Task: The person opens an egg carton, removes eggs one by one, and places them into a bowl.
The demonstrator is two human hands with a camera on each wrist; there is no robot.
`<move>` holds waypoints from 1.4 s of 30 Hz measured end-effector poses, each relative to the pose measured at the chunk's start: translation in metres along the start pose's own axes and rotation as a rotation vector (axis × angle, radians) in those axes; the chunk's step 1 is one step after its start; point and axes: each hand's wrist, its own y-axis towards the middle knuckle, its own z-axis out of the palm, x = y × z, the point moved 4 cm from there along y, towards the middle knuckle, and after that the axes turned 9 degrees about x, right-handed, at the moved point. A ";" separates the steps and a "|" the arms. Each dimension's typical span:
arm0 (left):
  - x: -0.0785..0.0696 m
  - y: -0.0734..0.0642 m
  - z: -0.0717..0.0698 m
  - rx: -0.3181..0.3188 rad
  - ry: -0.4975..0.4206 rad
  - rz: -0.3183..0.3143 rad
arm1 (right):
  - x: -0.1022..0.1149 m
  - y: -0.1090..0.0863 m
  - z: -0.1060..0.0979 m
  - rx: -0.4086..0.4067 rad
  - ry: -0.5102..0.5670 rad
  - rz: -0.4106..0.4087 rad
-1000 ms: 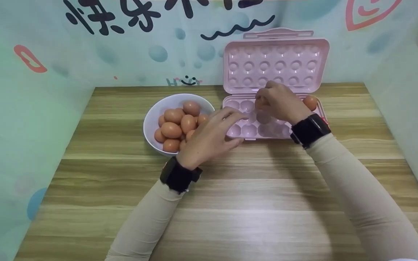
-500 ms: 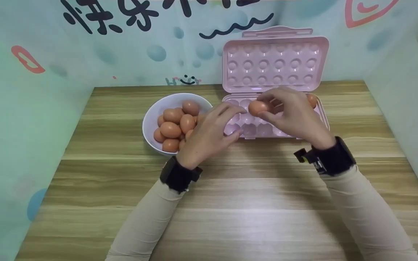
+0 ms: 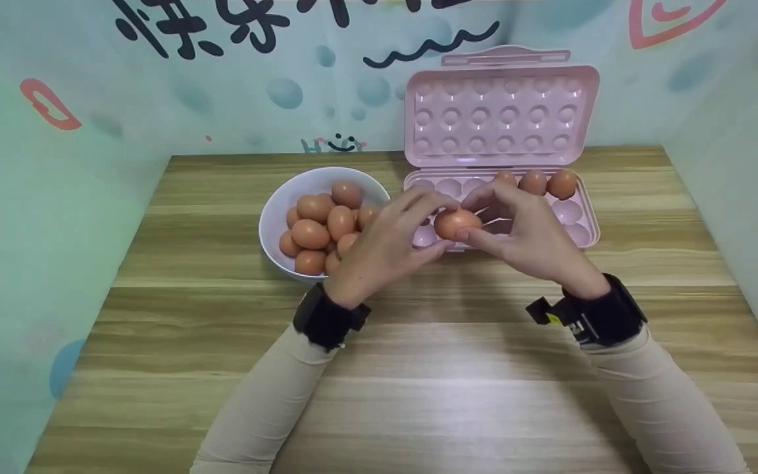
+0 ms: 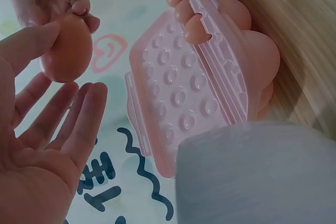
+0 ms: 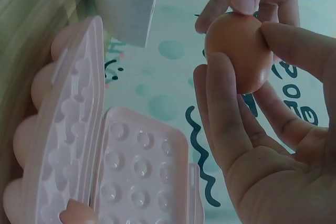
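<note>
A brown egg [image 3: 456, 224] is held above the near-left part of the pink egg box [image 3: 588, 227], between both hands. My right hand [image 3: 524, 234] pinches it between thumb and fingers from the right. From the left my left hand [image 3: 392, 243] holds its other end, the thumb on the shell in the left wrist view and the other fingers spread. Three eggs [image 3: 562, 184] sit in the box's back row at the right. The box's lid [image 3: 501, 118] stands raised against the backdrop. Several cups of the box are hidden under the hands.
A white bowl [image 3: 274, 191] heaped with several brown eggs [image 3: 310, 234] stands left of the box, partly covered by my left hand. Wood-grain tabletop [image 3: 379, 382] runs in front. A printed cloth backdrop [image 3: 234, 105] rises behind, with side walls of cloth.
My right hand has come back from over the box's back row and brought the egg down and left to the left hand. The left hand has barely moved. Two more box eggs are uncovered.
</note>
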 end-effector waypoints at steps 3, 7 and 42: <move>-0.002 0.000 0.001 -0.001 -0.011 0.026 | 0.001 0.000 0.002 0.004 0.013 -0.002; -0.004 0.001 0.002 0.006 -0.026 0.047 | 0.002 -0.001 0.005 0.012 0.032 0.002; 0.079 -0.056 -0.119 0.164 0.077 -0.295 | -0.001 -0.002 -0.003 0.050 -0.098 -0.018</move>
